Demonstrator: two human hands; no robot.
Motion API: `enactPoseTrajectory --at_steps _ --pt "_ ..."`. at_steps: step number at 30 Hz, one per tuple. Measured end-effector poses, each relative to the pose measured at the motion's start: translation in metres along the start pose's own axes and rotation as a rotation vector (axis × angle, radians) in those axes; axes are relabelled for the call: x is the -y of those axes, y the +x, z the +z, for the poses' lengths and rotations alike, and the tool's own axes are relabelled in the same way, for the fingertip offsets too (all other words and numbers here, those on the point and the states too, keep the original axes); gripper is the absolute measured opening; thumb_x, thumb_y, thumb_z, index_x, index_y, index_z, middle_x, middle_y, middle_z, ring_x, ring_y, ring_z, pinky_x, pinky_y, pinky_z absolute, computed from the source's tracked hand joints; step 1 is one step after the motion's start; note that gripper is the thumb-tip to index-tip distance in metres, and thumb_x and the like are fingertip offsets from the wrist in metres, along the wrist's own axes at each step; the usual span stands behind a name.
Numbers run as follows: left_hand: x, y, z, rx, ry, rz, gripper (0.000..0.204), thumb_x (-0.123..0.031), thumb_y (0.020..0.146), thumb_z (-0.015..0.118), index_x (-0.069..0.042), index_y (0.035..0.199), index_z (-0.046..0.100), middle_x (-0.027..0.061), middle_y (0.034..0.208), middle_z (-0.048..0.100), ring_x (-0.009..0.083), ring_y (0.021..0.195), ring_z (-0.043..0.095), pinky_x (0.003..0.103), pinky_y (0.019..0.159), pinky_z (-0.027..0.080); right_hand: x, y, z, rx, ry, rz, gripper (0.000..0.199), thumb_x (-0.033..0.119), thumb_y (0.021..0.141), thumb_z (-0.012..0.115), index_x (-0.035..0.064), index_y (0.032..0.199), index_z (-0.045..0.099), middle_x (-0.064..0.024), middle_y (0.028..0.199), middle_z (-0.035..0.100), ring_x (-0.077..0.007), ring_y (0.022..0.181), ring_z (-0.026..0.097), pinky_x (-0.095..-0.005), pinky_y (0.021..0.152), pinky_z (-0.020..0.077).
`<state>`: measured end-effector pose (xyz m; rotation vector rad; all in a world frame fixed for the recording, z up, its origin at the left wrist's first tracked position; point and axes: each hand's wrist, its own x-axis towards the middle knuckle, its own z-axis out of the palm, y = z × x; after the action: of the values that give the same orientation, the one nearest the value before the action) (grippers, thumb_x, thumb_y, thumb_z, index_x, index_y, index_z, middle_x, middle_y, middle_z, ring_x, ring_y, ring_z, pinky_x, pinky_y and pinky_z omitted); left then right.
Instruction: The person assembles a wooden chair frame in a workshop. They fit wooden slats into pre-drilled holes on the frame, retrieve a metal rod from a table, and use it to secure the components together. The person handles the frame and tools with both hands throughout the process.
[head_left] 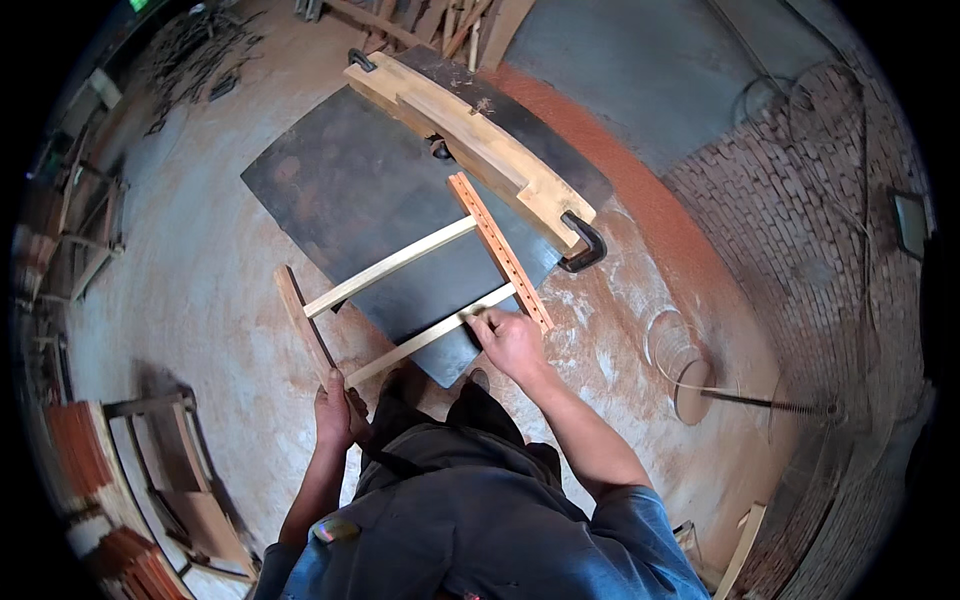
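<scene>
In front of me, over a dark metal machine table, is a wooden frame point(388, 263) made of two side rails and two pale crossbars. Small dark holes run along its reddish right rail point(500, 250). My left hand point(338, 412) is closed around the near end of the left rail point(303, 320). Fingers of my right hand point(510, 340) pinch the near crossbar point(432, 331) close to the right rail. Beyond the frame, a wooden fence point(470, 135) lies across the metal table point(320, 180). A dark cutter or spindle point(440, 148) shows in the fence's gap.
Black clamps point(585, 243) hold the fence at both ends. To the right stands a wire-guarded fan point(692, 390) near a brick wall point(780, 190). Stacked reddish wood pieces point(75, 450) and wooden frames point(185, 480) are at the lower left. Dark scraps point(205, 70) litter the floor at upper left.
</scene>
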<state>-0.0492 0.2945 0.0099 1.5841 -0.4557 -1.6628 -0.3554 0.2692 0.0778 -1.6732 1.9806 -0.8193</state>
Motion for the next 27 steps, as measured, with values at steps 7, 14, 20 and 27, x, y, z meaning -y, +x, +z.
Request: enactPoseTrajectory --at_steps 7,14,20,27 --pt "0.045 -0.016 0.05 -0.167 0.024 -0.042 0.051 -0.055 0.093 0.051 -0.004 0.095 0.047 0.0082 0.066 0.054 0.0221 0.053 0.059 0.035 0.047 0.052 -0.073 0.07 0.013 0.013 -0.037 -0.522 0.02 0.024 0.078 0.072 0.0072 0.068 0.066 -0.0054 0.069 0.062 -0.0251 0.075 0.059 -0.0378 0.068 0.0479" --pt "0.053 -0.028 0.097 -0.213 -0.061 -0.067 0.055 -0.057 0.092 0.051 -0.003 0.099 0.043 0.0106 0.068 0.055 0.0237 0.053 0.06 0.038 0.047 0.054 -0.09 0.098 0.016 0.04 -0.092 -0.593 0.031 0.031 0.08 0.069 0.0093 0.059 0.061 -0.0059 0.06 0.059 -0.0254 0.068 0.059 -0.0392 0.065 0.0487" --pt "0.069 -0.036 0.115 -0.221 -0.115 -0.057 0.051 -0.052 0.095 0.05 -0.002 0.095 0.046 0.0109 0.064 0.054 0.0246 0.05 0.058 0.039 0.046 0.052 -0.093 0.115 0.016 0.0 -0.096 -0.482 0.037 0.034 0.079 0.07 0.01 0.054 0.058 -0.0079 0.054 0.057 -0.0277 0.055 0.059 -0.041 0.053 0.0488" --pt "0.073 -0.031 0.115 -0.336 -0.167 -0.073 0.046 -0.048 0.096 0.051 -0.003 0.092 0.046 0.0089 0.061 0.052 0.0221 0.047 0.054 0.036 0.042 0.047 -0.094 0.115 0.02 -0.016 -0.087 -0.505 0.038 0.033 0.078 0.072 0.0103 0.052 0.056 -0.008 0.053 0.056 -0.0271 0.053 0.059 -0.0395 0.05 0.0485"
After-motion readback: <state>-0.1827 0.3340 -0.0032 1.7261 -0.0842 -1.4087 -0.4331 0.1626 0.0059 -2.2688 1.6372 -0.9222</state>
